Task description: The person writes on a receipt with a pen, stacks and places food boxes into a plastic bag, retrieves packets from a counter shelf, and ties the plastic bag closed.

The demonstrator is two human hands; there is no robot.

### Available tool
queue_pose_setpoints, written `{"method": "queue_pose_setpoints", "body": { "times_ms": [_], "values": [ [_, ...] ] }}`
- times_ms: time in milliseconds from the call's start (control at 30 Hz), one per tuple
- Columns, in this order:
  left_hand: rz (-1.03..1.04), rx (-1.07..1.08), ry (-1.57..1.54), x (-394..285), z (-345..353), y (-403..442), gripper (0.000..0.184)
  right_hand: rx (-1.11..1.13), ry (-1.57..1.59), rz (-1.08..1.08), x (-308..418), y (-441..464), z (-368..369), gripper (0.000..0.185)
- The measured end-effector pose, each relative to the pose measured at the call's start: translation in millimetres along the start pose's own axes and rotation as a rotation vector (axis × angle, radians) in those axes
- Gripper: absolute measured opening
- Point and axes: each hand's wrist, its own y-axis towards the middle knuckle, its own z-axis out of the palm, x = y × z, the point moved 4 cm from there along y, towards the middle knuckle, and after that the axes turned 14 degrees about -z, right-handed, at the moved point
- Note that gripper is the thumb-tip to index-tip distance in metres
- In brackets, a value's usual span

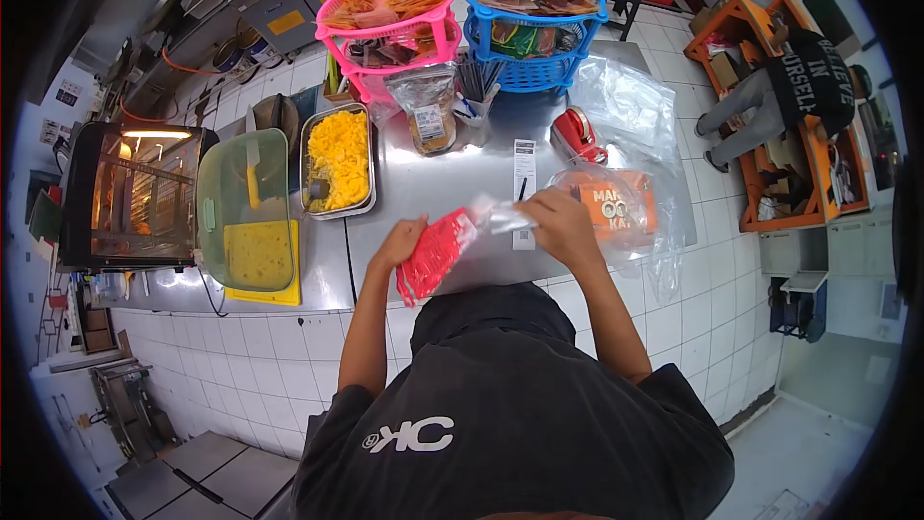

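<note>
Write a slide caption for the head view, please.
Fingers hold a red packet at a metal table bearing yellow food.

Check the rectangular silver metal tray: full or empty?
Mostly full: lumpy yellow food covers most of the tray.

My packet (435, 258) is red with white patches, my shirt (539, 404) black and white-lettered, one basket (390, 30) pink, another basket (535, 16) blue, the food (342, 159) yellow, the package (628, 195) orange with white letters.
</note>
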Motion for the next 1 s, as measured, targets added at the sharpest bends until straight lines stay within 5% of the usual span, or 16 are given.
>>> {"method": "queue_pose_setpoints", "body": {
  "times_ms": [100, 167, 233, 300, 367, 433, 500, 567, 600, 633, 700, 733, 767, 833, 1000],
  "values": [
    [0.009, -0.216, 0.168, 8.5, -39.8, 23.1, 0.048, -0.302, -0.143, 0.092, -14.8, -3.7, -33.5, 0.033],
    [0.054, -0.415, 0.258, 8.2, -43.4, 23.5, 0.042, -0.415, 0.278, 0.525, -43.5, -20.5, -43.9, 0.030],
    [0.100, -0.606, 0.365, -10.0, -44.0, 8.4, 0.041, -0.342, 0.357, 0.632, -39.9, -15.8, -54.4, 0.024],
    [0.353, -0.826, 0.672, -63.0, -20.2, -17.5, 0.045, -0.443, 0.732, 0.746, -28.1, -7.6, -43.0, 0.023],
    [0.376, -0.257, -0.078, -111.6, 7.8, -33.6, 0.051, -0.416, 0.805, 0.754, -23.9, -13.1, -22.9, 0.037],
    [0.300, -0.009, -0.565, -127.5, 37.2, -48.9, 0.067, -0.434, 0.860, 0.710, -21.7, -15.3, 0.1, 0.055],
    [0.496, 0.026, -0.516, -141.3, 36.5, -56.2, 0.086, -0.340, 0.871, 0.679, -25.0, -17.4, 16.4, 0.064],
    [0.478, 0.557, -0.901, -152.4, 42.8, -72.4, 0.096, -0.407, 0.900, 0.687, -21.9, -14.9, 22.9, 0.054],
    [0.221, 0.340, -0.866, -128.0, 44.1, -71.2, 0.099, -0.405, 0.904, 0.690, -22.8, -16.0, 23.8, 0.054],
    [0.215, 0.339, -0.867, -123.6, 34.1, -70.5, 0.099, -0.312, 0.876, 0.688, -23.6, -17.3, 25.5, 0.051],
    [0.345, 0.468, -0.338, -122.6, 23.6, -72.7, 0.084, -0.221, 0.851, 0.692, -23.4, -19.3, 30.2, 0.048],
    [0.176, 0.348, -0.304, -124.7, 24.2, -77.8, 0.069, -0.187, 0.852, 0.650, -21.8, -17.4, 33.5, 0.045],
    [0.169, 0.349, -0.303, -135.4, 26.6, -87.0, 0.069, -0.153, 0.853, 0.608, -19.7, -15.6, 36.6, 0.042],
    [0.421, 0.015, 0.006, -167.8, 21.7, -107.9, 0.047, -0.060, 0.818, 0.629, -17.3, -14.3, 39.9, 0.038],
    [0.376, -0.098, 0.055, -174.4, 25.8, -98.2, 0.035, 0.096, 0.586, 0.622, -3.1, 7.2, 29.8, 0.028]
  ]
}}
